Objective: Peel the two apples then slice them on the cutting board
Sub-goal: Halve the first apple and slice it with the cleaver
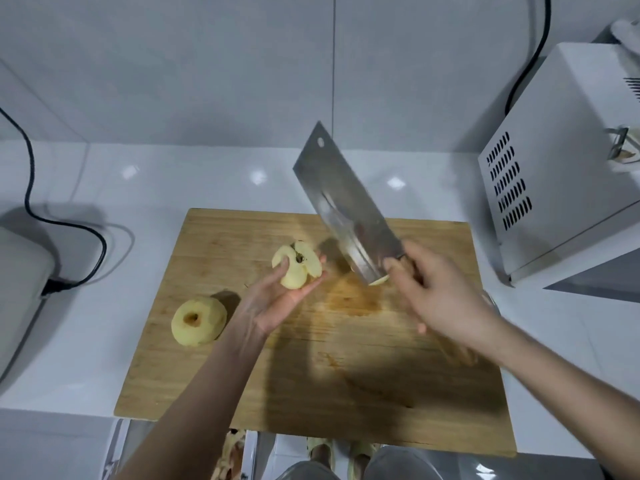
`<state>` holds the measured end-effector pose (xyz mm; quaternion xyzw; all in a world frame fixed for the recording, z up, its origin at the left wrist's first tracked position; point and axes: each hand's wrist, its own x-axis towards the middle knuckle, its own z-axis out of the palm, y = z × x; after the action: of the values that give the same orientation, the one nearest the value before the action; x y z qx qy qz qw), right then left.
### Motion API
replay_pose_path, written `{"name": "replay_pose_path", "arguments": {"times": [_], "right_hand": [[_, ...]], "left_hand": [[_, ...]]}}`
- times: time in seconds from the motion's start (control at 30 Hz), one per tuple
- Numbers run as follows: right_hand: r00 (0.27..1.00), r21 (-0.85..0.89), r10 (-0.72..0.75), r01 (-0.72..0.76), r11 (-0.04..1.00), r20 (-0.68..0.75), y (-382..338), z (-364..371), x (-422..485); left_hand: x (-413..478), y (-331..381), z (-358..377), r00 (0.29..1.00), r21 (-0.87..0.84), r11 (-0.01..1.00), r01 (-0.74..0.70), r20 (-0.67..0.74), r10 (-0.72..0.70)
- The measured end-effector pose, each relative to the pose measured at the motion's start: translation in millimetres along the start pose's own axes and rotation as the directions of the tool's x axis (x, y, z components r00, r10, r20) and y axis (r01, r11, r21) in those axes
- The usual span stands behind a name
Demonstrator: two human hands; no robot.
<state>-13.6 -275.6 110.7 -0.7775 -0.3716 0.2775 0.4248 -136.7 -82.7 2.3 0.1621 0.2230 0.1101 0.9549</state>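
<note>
A wooden cutting board (pixel 311 375) lies on the white counter. A whole peeled apple (pixel 198 321) sits on the board's left edge, stem hollow up. My left hand (pixel 277 299), palm up, holds a peeled apple piece (pixel 297 265) with cuts in it and its core showing, just above the board. My right hand (pixel 433 292) grips the handle of a steel cleaver (pixel 349 209), blade raised and tilted up toward the wall. Under the blade's heel a small apple piece (pixel 379 280) lies on the board, mostly hidden.
A white microwave (pixel 561 161) stands at the right, close to the board's far corner. A grey appliance (pixel 20 299) with a black cord (pixel 83 237) sits at the left. Apple peels (pixel 232 455) show below the counter's front edge, near my feet.
</note>
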Motion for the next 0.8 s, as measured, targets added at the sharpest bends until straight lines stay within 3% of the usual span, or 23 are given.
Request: {"name": "replay_pose_path", "arguments": {"times": [0.1,0.27,0.47,0.67,0.8], "right_hand": [[0.980,-0.212,-0.199,0.192,0.958,-0.014,8,28,-15],[0.956,-0.466,-0.284,0.284,0.838,0.072,18,46,-25],[0.952,-0.536,-0.299,0.285,0.795,0.063,21,50,-26],[0.921,-0.633,-0.380,0.343,0.694,0.083,27,50,-26],[0.894,-0.666,-0.441,0.379,0.642,0.084,34,50,-26]], "left_hand": [[5,-5,6,0.997,0.052,0.998,-0.032,0.068,0.029],[9,-8,9,0.991,0.151,0.985,-0.080,0.115,0.063],[9,-13,12,0.992,0.250,0.963,-0.100,0.098,0.078],[11,-7,1,0.981,0.337,0.934,-0.121,0.183,0.061],[7,-3,-6,0.996,0.477,0.877,-0.051,0.091,0.009]]}}
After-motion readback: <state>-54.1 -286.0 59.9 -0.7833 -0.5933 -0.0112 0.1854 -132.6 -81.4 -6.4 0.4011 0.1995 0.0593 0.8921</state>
